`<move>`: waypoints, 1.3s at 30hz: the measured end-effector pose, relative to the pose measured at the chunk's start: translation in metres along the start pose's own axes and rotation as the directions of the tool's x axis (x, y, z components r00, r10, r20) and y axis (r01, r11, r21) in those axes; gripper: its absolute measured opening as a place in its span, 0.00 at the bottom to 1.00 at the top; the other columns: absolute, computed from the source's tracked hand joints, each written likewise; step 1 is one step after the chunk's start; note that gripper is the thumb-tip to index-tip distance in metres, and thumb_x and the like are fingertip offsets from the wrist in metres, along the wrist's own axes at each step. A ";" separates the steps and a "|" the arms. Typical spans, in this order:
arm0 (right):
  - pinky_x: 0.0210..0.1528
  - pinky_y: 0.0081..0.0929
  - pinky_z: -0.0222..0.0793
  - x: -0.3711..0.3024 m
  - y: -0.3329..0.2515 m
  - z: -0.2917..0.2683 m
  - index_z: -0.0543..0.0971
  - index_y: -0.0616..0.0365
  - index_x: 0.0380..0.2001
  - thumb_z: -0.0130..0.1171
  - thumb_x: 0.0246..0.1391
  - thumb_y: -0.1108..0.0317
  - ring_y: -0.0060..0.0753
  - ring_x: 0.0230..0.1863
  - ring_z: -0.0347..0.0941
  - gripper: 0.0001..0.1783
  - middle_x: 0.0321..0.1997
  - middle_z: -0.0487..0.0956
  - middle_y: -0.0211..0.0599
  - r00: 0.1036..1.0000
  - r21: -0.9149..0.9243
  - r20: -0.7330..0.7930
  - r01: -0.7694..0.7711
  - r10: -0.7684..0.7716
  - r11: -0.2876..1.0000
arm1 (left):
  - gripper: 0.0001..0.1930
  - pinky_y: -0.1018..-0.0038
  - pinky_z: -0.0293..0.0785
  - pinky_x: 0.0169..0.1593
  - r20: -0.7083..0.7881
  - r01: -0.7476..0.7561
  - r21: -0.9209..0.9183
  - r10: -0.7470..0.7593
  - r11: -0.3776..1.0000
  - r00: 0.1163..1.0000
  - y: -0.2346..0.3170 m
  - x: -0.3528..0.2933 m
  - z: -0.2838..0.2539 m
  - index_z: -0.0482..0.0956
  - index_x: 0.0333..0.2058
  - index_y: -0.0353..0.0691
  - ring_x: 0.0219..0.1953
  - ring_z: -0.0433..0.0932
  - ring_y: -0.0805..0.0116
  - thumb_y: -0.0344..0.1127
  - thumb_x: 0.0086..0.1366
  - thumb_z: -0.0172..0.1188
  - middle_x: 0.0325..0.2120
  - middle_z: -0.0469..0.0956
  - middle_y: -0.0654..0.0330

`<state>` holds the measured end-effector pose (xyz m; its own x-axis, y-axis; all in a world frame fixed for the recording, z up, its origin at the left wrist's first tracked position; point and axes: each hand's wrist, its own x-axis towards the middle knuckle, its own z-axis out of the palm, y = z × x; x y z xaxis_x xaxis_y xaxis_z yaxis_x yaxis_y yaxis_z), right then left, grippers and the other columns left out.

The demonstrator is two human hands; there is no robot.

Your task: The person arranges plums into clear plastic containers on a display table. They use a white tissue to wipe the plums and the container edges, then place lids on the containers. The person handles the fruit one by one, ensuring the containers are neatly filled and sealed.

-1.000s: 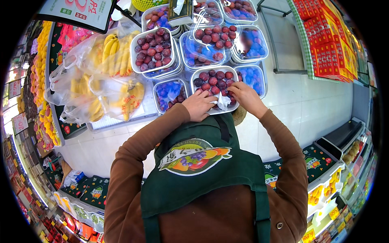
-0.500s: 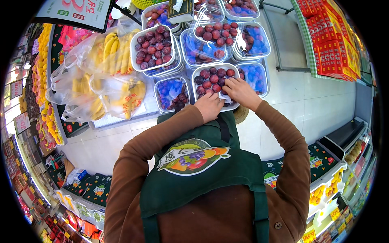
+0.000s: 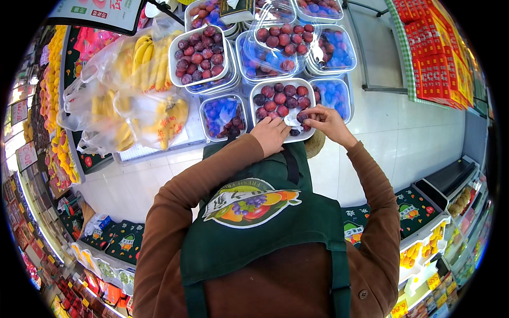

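Observation:
A white-rimmed plastic tray of dark red plums (image 3: 280,98) stands at the near edge of the display, just in front of my apron. My left hand (image 3: 271,136) is closed over the near left rim of this tray, its fingertips inside by a crumpled white tissue (image 3: 292,120). With thumb and fingertips, my right hand (image 3: 326,123) pinches a dark plum (image 3: 303,117) at the tray's near right corner. Whether my left fingers also touch the tissue is hard to make out.
Stacked plum trays (image 3: 198,57) stand behind, some lined with blue. To the left lie bagged bananas (image 3: 142,61). A smaller fruit box (image 3: 224,117) adjoins my tray. At the far right, red boxes (image 3: 440,74) are piled on a checked cloth. A sign (image 3: 95,16) hangs far left.
My right hand has drawn back to the right and now holds a plum near the tray's corner. My left hand stays on the rim. More of the plums and tissue shows.

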<state>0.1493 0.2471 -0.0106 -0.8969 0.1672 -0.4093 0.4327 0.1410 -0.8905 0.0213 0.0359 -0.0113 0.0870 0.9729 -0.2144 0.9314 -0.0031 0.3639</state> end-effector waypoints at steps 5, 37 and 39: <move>0.31 0.25 0.67 0.000 -0.010 0.014 0.80 0.60 0.42 0.67 0.48 0.71 0.27 0.28 0.70 0.15 0.30 0.71 0.32 0.990 -0.347 -0.031 0.118 -0.137 0.931 | 0.32 0.68 0.64 0.49 -0.033 0.004 -0.018 -0.005 1.000 0.999 -0.001 -0.004 0.000 0.70 0.55 0.40 0.49 0.69 0.62 0.49 0.54 0.65 0.46 0.74 0.60; 0.22 0.14 0.53 0.030 -0.014 -0.026 0.77 0.57 0.37 0.55 0.64 0.60 0.12 0.21 0.58 0.12 0.20 0.67 0.20 0.960 0.457 0.211 -0.263 0.184 0.850 | 0.30 0.67 0.65 0.49 0.013 0.033 -0.079 -0.032 0.996 0.999 -0.005 -0.004 -0.001 0.68 0.57 0.40 0.48 0.71 0.62 0.47 0.58 0.63 0.47 0.73 0.59; 0.23 0.14 0.55 0.028 -0.026 -0.022 0.78 0.60 0.43 0.56 0.62 0.63 0.12 0.22 0.59 0.12 0.21 0.68 0.20 0.972 0.266 0.147 -0.218 0.184 0.939 | 0.30 0.67 0.65 0.49 0.013 0.035 -0.080 -0.034 0.996 0.999 -0.005 -0.005 -0.001 0.68 0.57 0.40 0.48 0.71 0.62 0.47 0.58 0.62 0.47 0.73 0.59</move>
<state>0.1152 0.2700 0.0058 -0.8057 0.0453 -0.5906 0.5773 -0.1633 -0.8001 0.0154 0.0315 -0.0109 0.0596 0.9693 -0.2384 0.9025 0.0497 0.4278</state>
